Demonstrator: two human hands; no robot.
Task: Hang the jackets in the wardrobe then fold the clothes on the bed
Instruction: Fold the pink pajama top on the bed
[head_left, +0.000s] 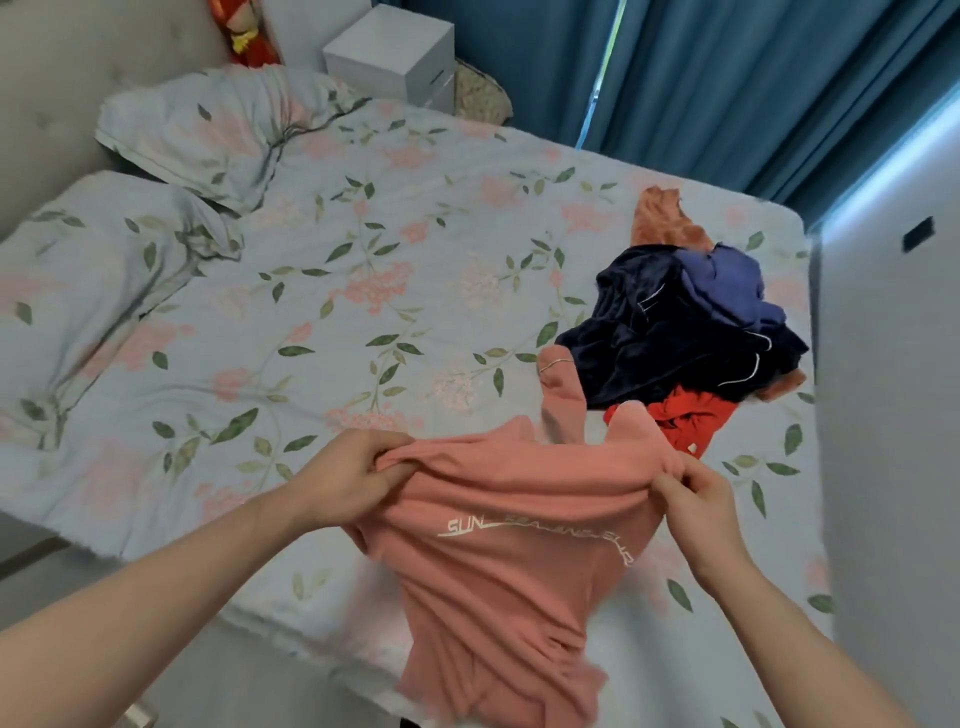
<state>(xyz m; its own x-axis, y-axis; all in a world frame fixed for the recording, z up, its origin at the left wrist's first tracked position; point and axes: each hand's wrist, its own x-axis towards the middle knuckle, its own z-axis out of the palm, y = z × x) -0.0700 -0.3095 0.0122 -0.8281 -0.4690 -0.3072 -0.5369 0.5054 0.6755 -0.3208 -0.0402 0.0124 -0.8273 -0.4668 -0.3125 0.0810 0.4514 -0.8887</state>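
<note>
Broadly spread with a floral sheet, bed (363, 270) underneath everything. Heaped toward the far right corner, pile of clothes (675, 332) in navy, blue, red and orange, not yet folded. Held up over the near edge, pink shirt (509, 561), long axis hanging down toward the wearer, sleeve trailing back onto the pile. Pinching one end of the top hem, left hand (353, 478); gripping the other end, right hand (698, 499). Equally near, both; probably to be laid flat ahead.

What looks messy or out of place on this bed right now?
An unfolded heap of clothes sits crumpled near the bed's right edge. Both hands grip the pink shirt, which hangs bunched and unfolded.
</note>
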